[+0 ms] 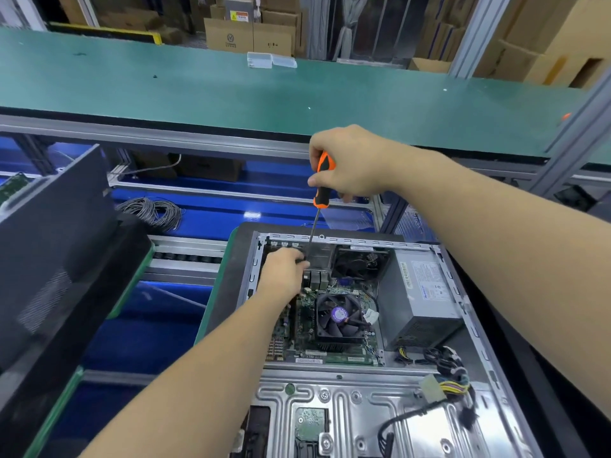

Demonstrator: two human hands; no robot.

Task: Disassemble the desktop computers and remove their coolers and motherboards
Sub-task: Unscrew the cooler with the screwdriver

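Observation:
An open desktop case lies on its side in front of me. Inside it, the green motherboard carries a black cooler fan with a purple centre label. My right hand grips the orange-and-black handle of a screwdriver, held nearly upright. Its shaft runs down to the board's far left corner. My left hand reaches into the case there, fingers curled at the screwdriver tip, which they hide.
A grey power supply and a rear case fan sit in the case, with loose cables at the right. A black side panel leans at the left. A coil of grey cable lies behind. A green bench spans the back.

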